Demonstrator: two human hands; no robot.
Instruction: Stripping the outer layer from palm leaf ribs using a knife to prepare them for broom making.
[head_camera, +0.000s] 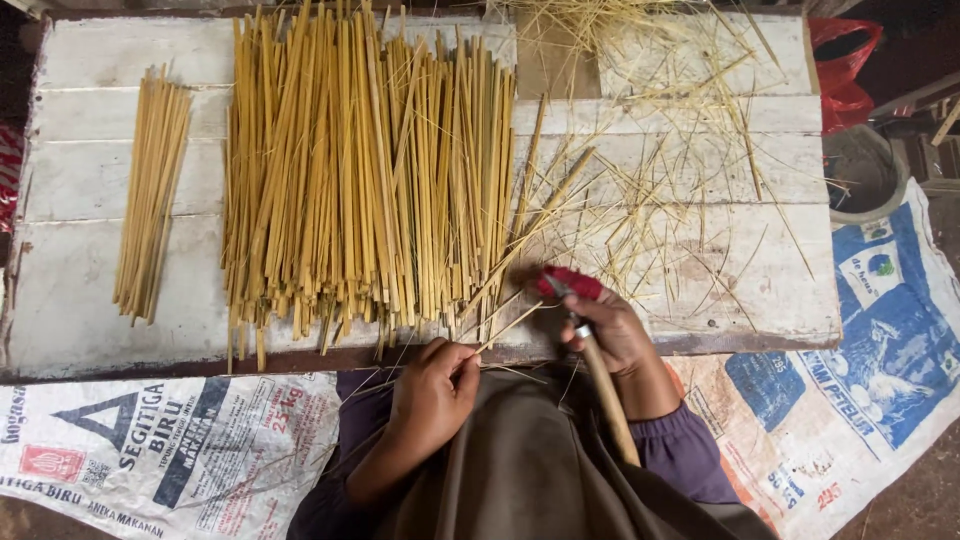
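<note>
Head view: hands apart, left hand (432, 385) pinching a thin bamboo strip (500, 330), right hand (615, 335) gripping a wooden-handled knife (600, 375) against it, bench (100, 320) just beyond.

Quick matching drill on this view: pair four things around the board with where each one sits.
Things:
1. small stick bundle
2. big stick pile
3. loose shavings
4. knife

Places:
A. in the right hand
B. far left of the board
C. middle of the board
D. scattered on the board's right part

Pairs: 1-B, 2-C, 3-D, 4-A
</note>
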